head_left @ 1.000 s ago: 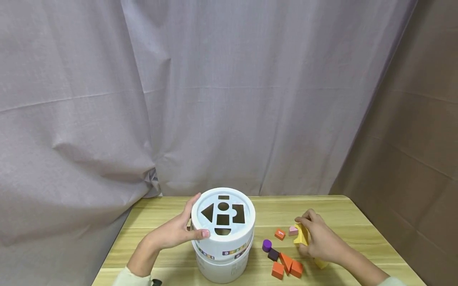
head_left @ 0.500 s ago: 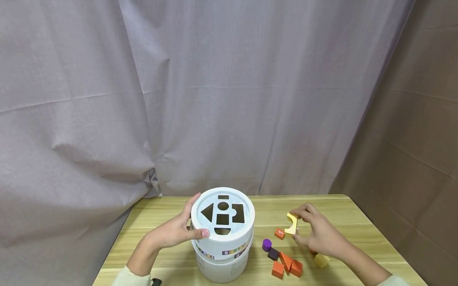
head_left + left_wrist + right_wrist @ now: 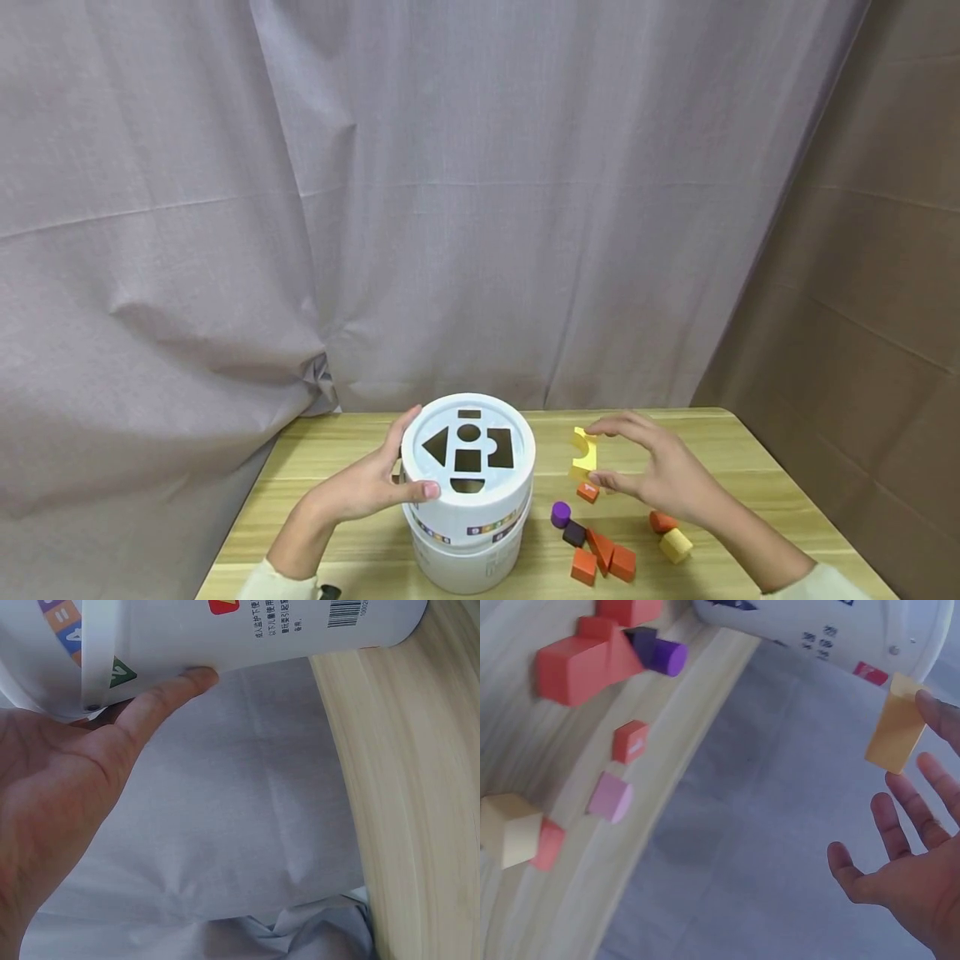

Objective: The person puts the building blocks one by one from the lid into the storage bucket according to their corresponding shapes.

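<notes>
The right hand [image 3: 660, 475] pinches a yellow arch block [image 3: 582, 455] between forefinger above and thumb below, held in the air just right of the white sorting bucket [image 3: 467, 500]; the other fingers are spread loose. In the right wrist view the block [image 3: 895, 729] shows only as a flat yellow slab, its notch turned away, and the thumb is cut off by the frame edge.

The left hand [image 3: 367, 487] curls round the bucket's left side, thumb lying on the lid [image 3: 468, 450] rim; the fingers behind the wall are hidden. The left wrist view gives little more than palm, one finger against the bucket wall [image 3: 247, 630] and grey cloth.

Below the raised block, loose pieces lie on the wooden table [image 3: 720, 458]: a purple cylinder [image 3: 559, 514], a dark cube [image 3: 573, 533], several orange blocks [image 3: 600, 558] and a yellow cube [image 3: 675, 545]. A pink piece [image 3: 610, 798], probably behind the right hand, appears only from the wrist.
</notes>
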